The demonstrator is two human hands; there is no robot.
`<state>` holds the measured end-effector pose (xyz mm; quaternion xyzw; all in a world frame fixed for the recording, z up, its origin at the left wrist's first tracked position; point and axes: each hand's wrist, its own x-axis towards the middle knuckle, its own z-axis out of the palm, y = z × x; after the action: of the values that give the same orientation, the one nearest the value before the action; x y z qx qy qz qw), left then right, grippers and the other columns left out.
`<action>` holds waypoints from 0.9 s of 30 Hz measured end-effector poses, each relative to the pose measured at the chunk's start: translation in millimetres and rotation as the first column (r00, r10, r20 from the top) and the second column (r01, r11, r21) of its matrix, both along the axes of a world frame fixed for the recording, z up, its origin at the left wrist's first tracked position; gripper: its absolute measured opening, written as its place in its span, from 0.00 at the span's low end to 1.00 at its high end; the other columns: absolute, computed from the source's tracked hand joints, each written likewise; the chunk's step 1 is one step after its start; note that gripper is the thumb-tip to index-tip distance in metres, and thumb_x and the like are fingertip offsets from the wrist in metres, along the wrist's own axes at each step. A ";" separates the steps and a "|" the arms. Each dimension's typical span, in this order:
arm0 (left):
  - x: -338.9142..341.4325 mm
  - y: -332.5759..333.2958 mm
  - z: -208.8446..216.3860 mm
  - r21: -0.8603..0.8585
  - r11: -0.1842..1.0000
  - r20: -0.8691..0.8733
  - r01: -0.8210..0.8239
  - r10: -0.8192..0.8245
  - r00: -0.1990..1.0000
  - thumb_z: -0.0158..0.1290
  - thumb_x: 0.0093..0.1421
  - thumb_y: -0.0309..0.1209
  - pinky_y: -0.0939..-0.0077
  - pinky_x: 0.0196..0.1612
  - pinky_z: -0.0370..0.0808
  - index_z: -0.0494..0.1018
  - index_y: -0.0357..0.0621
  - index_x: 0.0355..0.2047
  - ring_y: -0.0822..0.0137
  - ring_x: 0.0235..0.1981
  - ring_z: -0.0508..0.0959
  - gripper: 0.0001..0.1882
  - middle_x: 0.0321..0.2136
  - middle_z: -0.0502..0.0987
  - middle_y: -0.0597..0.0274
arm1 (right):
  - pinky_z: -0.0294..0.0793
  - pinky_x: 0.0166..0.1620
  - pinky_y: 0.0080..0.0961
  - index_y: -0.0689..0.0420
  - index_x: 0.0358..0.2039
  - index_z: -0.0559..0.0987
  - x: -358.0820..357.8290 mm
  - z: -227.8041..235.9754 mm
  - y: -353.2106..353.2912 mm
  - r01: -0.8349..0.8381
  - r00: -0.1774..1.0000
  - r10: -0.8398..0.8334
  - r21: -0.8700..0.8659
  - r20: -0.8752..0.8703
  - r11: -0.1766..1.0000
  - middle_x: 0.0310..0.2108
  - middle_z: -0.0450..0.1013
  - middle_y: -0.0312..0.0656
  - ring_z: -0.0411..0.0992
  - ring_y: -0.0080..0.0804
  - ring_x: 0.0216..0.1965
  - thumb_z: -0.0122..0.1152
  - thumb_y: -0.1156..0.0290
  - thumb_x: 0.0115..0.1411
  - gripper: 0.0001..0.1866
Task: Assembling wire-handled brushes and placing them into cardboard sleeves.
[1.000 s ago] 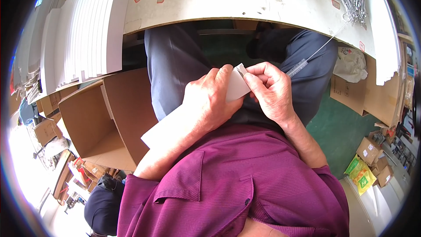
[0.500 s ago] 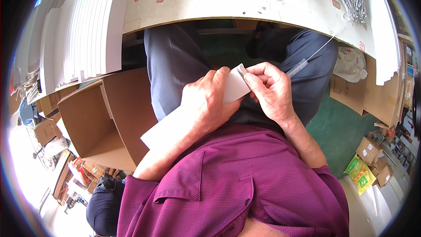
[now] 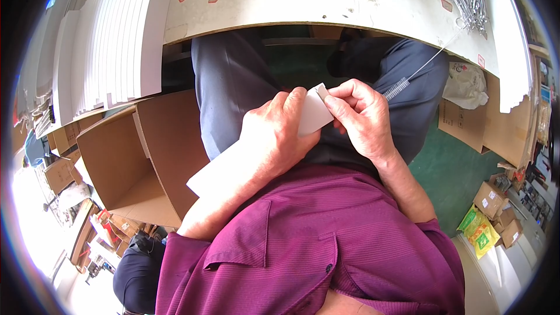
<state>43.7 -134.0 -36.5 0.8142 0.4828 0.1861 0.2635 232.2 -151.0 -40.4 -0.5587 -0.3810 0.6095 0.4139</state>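
Carton work just off the near edge of the surface (image 3: 262, 6)
A brown box (image 3: 175, 151) gapes near the surface's left part; a slim white carton (image 3: 314, 115) is held apart from the surface, short of its near edge; a wire brush (image 3: 396, 89) reaches back toward the surface's right part; the left hand (image 3: 273, 125) has its grip wrapped round the carton, the right hand (image 3: 366, 121) its grip pinching the end flap (image 3: 321, 90); the step seems to be working that flap; next calls for steady left, fine right fingertip pressure.
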 end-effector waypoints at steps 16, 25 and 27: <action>-0.7 -5.8 -0.4 0.001 1.000 0.005 0.000 0.000 1.000 0.67 0.45 0.28 0.60 0.28 0.82 0.72 0.36 0.45 0.52 0.27 0.83 0.26 0.29 0.78 0.51 | 0.68 0.28 0.15 0.60 0.27 0.81 -6.2 0.0 -1.0 0.040 0.998 -0.043 0.054 0.056 0.998 0.22 0.76 0.29 0.67 0.09 0.25 0.70 0.73 0.63 0.08; -1.0 -8.7 1.8 -0.005 1.000 0.051 -0.029 0.029 0.998 0.67 0.44 0.30 0.60 0.29 0.82 0.73 0.37 0.47 0.52 0.28 0.83 0.28 0.29 0.79 0.52 | 0.67 0.27 0.15 0.62 0.28 0.80 -7.6 -2.3 -2.6 -0.013 0.984 -0.021 0.192 0.176 0.981 0.21 0.74 0.30 0.68 0.11 0.24 0.68 0.71 0.65 0.10; -0.7 -9.2 3.5 -0.007 0.999 0.061 -0.039 0.039 0.997 0.67 0.44 0.30 0.61 0.29 0.82 0.73 0.37 0.47 0.52 0.28 0.83 0.28 0.29 0.79 0.52 | 0.69 0.29 0.15 0.63 0.31 0.81 -7.6 -1.8 -6.9 -0.056 0.968 -0.002 0.223 0.250 0.973 0.23 0.76 0.32 0.70 0.12 0.26 0.67 0.70 0.66 0.10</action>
<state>43.0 -143.2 -33.0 0.7977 0.4909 0.2145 0.2770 224.6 -157.8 -42.2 -0.5742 -0.5050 0.4924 0.4158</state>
